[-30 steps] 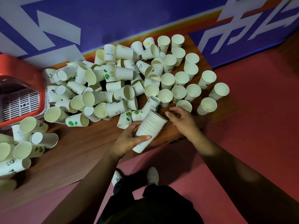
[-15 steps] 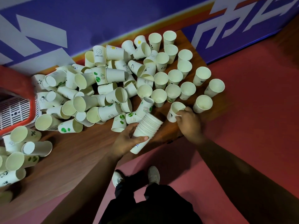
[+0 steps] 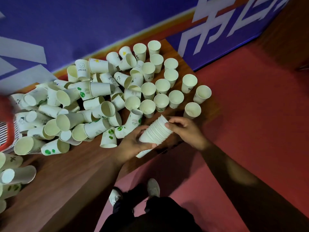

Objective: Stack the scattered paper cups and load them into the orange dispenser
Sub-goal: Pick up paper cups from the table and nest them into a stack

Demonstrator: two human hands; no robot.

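My left hand (image 3: 133, 143) grips a tilted stack of nested white paper cups (image 3: 155, 131) just over the table's front edge. My right hand (image 3: 185, 129) holds the stack's top end, fingers curled at the uppermost rim. Several loose cups (image 3: 103, 91) lie piled on their sides across the wooden table (image 3: 66, 173), and several upright cups (image 3: 161, 101) stand at the table's right end. The orange dispenser (image 3: 5, 131) shows only as a sliver with a white grille at the left edge.
More fallen cups (image 3: 16, 174) lie at the lower left. A blue banner wall (image 3: 100, 22) runs behind the table. Red floor (image 3: 250, 114) lies to the right, and my shoes (image 3: 152, 188) stand just below the table edge.
My right hand picked an upright cup from the table's right end and brought it to the top of the stack. The left hand kept holding the stack.
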